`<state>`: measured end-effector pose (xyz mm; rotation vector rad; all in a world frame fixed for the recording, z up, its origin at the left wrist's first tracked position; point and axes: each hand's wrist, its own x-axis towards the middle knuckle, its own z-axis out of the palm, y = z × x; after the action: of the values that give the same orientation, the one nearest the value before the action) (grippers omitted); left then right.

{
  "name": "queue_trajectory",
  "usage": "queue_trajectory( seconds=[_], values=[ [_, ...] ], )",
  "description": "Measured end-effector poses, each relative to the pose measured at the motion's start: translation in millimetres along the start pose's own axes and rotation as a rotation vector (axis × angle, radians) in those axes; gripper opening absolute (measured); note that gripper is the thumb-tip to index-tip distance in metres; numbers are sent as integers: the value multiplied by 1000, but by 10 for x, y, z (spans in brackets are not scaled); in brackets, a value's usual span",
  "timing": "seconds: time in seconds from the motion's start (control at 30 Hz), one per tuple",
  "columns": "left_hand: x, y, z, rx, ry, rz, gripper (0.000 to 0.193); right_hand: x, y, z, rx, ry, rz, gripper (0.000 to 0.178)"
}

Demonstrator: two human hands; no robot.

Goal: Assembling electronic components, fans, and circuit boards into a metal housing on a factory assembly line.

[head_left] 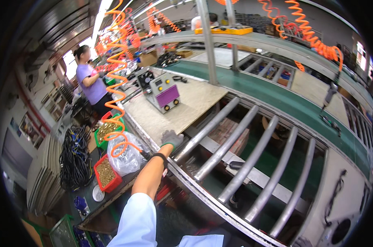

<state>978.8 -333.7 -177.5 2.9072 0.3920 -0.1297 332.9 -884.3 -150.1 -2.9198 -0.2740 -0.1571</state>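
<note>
My left hand (172, 139), in a grey glove with a dark band at the wrist, lies on the near corner of a wooden board (194, 96) beside the rollers. Its fingers are spread and hold nothing. On the board, beyond that hand, stands a machine (165, 92) with a grey front, a purple vented panel and yellow knobs. Its side looks uncovered, with a fan showing. At the bottom edge, a sliver of grey glove that seems to be my right hand (303, 242) is by a pale metal panel (339, 201) with a round hole. Its fingers are cut off.
Bare metal rollers (248, 166) span a gap in the line. Left of the rail are a red bin (107, 175) of brass parts, a plastic bag (126, 158) and black cables (75, 158). An orange coiled hose (115, 74) hangs close by. A co-worker (89, 80) stands far left.
</note>
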Motion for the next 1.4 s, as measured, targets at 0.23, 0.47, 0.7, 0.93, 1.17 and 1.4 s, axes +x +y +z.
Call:
queue_trajectory(
  seconds=[0.23,0.47,0.7,0.93,1.17,1.4],
  values=[
    [-219,79,146,196,115,102,90,-1348,748,92,527,220,1158,40],
    [-905,434,5,310,-43,272,93,-86,424,131,-120,179,670,54],
    [-2174,889,58,383,-122,561,93,2087,-219,194,178,270,104,38],
    [-3484,1346,149,259,-225,861,80,3029,-835,11,269,11,82,44],
    [-4316,1417,582,-409,-468,1176,47,3298,-808,281,624,-76,508,69],
    [-2729,1120,699,-875,296,715,35,2833,-399,558,534,370,666,94]
  ],
)
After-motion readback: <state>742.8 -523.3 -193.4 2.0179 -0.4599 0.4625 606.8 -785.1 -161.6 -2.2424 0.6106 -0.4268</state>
